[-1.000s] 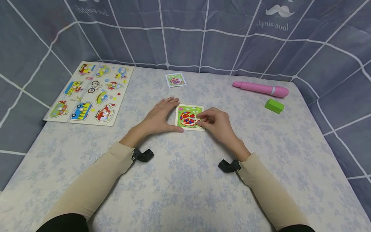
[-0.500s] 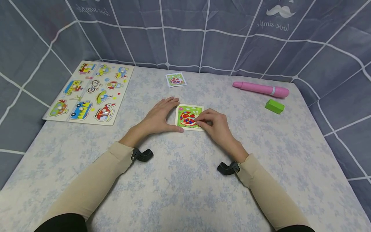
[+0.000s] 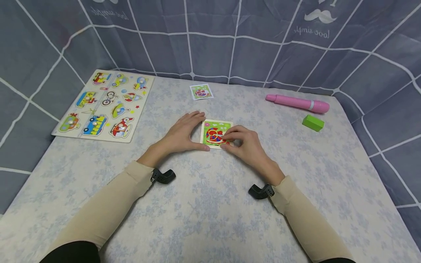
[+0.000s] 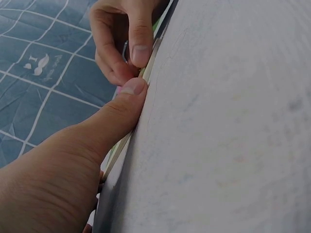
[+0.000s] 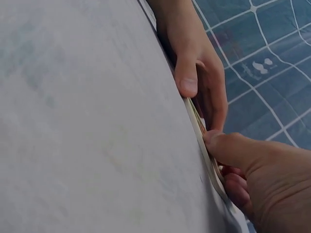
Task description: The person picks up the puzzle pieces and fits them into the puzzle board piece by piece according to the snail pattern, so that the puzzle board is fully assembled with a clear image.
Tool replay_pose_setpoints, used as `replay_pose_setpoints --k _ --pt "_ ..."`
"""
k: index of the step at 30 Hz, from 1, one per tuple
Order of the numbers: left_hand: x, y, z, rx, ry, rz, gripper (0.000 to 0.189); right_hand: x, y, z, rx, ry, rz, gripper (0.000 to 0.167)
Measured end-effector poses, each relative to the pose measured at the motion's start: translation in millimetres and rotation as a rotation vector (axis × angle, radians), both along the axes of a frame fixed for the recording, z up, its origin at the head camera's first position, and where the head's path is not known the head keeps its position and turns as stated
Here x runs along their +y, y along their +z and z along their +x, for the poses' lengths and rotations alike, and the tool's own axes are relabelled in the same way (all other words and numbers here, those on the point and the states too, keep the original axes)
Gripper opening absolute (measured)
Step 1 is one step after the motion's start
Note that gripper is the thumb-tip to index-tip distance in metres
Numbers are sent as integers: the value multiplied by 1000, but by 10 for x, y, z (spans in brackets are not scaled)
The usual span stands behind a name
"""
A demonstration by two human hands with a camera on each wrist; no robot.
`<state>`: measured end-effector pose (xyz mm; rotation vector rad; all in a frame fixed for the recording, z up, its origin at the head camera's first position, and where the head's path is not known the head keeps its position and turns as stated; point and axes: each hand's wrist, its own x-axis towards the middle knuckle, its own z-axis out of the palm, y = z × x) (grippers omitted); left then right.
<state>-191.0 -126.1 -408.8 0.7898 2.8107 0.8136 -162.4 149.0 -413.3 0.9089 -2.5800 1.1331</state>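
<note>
A small square jigsaw puzzle (image 3: 213, 128) with a snail picture lies flat in a white-rimmed tray on the table. My left hand (image 3: 182, 134) holds it from the left, thumb along the near edge and fingers at the far left corner. Over the right part, my right hand (image 3: 246, 143) pinches a puzzle piece with thumb and forefinger. Seen edge-on in the right wrist view, a thin puzzle piece (image 5: 199, 119) tilts slightly above the tray (image 5: 210, 167). The fingers mostly hide that piece. My left thumb (image 4: 127, 97) touches the tray edge near the right fingertips.
A small picture card (image 3: 201, 92) lies behind the puzzle. At the back left is a knobbed vehicle puzzle board (image 3: 104, 104). A pink marker-like stick (image 3: 297, 103) and a green block (image 3: 313, 123) lie at the right. Grey checked cloth (image 3: 210, 44) hangs behind the table.
My right thumb has slid toward the near edge and parted from the forefinger, uncovering a red bit of picture between them. The left hand keeps its place at the tray.
</note>
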Motion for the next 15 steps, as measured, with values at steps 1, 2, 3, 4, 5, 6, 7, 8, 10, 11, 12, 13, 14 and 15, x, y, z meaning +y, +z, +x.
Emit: replay_pose_setpoints --k 1,2,3,4,5,6,7,8,10,11,12,13,14,15 --pt "4 -6 -4 0 0 -2 113 15 4 2 0 5 2 23" --pt "9 -11 -7 0 1 -3 114 32 8 4 -1 8 6 22" --pt "14 -16 -10 1 2 -3 114 48 10 8 0 12 11 21" --pt "21 -20 -13 -1 1 -1 114 62 14 14 -3 13 15 20" --pt "28 -26 -16 0 -1 -2 114 75 15 22 -2 12 20 20" --pt "35 -29 -18 -1 -4 -2 115 83 17 33 -3 6 26 19" --pt "41 -30 -19 0 -7 -2 115 87 24 49 -8 -2 29 19" --pt "45 -30 -19 0 -11 -1 115 86 22 66 -12 -14 33 18" --pt "46 -29 -18 0 -14 -4 116 66 25 111 -23 -41 35 18" --pt "42 -26 -17 0 -13 -6 116 48 27 137 -28 -57 36 18" --pt "35 -21 -14 -1 -9 -9 116 27 27 162 -26 -71 40 18" --pt "26 -18 -13 0 -4 -11 115 2 29 188 -22 -83 44 18" --pt "17 -14 -12 -2 0 -13 115 -24 27 210 -10 -94 52 18" --pt "8 -11 -11 -4 5 -15 115 -49 32 234 2 -105 59 18"
